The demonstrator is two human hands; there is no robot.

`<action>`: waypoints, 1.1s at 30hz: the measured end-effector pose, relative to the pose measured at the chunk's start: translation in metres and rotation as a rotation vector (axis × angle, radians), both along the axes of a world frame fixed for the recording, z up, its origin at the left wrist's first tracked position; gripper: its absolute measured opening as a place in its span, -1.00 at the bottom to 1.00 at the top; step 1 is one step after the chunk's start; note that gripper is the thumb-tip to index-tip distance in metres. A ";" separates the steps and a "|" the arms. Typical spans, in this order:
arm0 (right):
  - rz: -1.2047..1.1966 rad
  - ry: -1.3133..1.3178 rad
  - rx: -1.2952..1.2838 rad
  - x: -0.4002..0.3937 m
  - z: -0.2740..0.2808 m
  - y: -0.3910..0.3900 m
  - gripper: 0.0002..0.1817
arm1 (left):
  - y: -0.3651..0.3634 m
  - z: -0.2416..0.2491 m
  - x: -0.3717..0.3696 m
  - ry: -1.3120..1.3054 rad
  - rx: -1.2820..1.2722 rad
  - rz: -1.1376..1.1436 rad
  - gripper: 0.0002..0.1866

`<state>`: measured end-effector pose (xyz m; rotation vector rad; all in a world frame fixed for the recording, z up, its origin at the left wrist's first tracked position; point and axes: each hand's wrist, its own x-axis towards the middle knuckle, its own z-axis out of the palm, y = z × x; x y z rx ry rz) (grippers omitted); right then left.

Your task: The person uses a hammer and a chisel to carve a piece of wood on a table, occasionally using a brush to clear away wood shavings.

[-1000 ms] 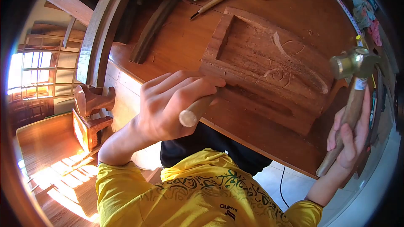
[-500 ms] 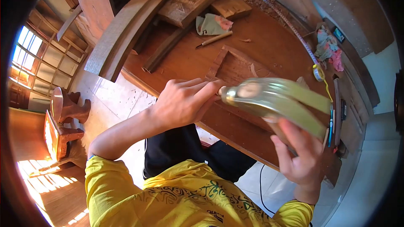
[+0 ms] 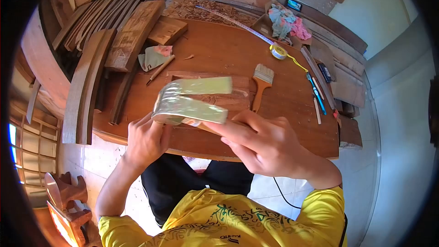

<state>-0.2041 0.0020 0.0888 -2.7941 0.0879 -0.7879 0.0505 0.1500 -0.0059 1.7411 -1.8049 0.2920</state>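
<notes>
My right hand [image 3: 267, 144] is closed round the wooden handle of a hammer-like tool. The tool's head [image 3: 190, 98] looks wrapped in shiny clear tape, with two pale yellow-green prongs pointing right. Just below and left of that head is my left hand [image 3: 147, 139], its fingers curled; what they hold is hidden. Behind the tool a carved wooden board [image 3: 240, 89] lies on the brown table [image 3: 208, 41], partly covered. A flat brush [image 3: 261, 80] lies right of the board. A pointed wooden-handled tool [image 3: 161, 69] lies beside a folded cloth [image 3: 154, 58].
Wood blocks [image 3: 135, 36] and curved strips [image 3: 87, 87] lie at the left, with shavings [image 3: 201, 11] at the back. A tape measure [image 3: 278, 51], pens [image 3: 316, 93], crumpled cloths [image 3: 288, 23] and a phone [image 3: 294, 4] are at the right.
The view has turned, bringing the brush fully into sight. The taped tool's head is now over my left hand, with its handle slanting to the right; it was right of that hand before.
</notes>
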 end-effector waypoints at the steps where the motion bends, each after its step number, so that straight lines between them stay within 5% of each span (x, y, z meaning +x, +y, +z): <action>1: -0.001 0.014 -0.006 -0.002 0.000 -0.001 -0.20 | -0.001 0.002 -0.001 0.000 -0.008 -0.012 -0.77; 8: 0.023 -0.023 0.034 -0.003 0.006 -0.001 -0.31 | -0.004 0.006 -0.003 -0.005 -0.051 -0.020 -0.81; 14: -0.038 0.194 0.162 -0.007 0.011 -0.012 -0.27 | -0.008 0.008 -0.007 0.086 -0.021 0.012 -0.82; 18: 0.003 -0.044 0.270 -0.002 -0.002 -0.033 -0.25 | -0.007 0.005 -0.003 0.137 0.011 0.002 -0.84; 23: -0.234 -0.023 1.045 -0.020 -0.015 -0.060 -0.23 | -0.009 0.013 -0.004 0.219 0.021 0.004 -0.81; 33: -0.310 -0.058 1.238 -0.031 -0.063 -0.103 -0.17 | -0.011 0.003 -0.001 0.341 0.124 -0.001 -0.77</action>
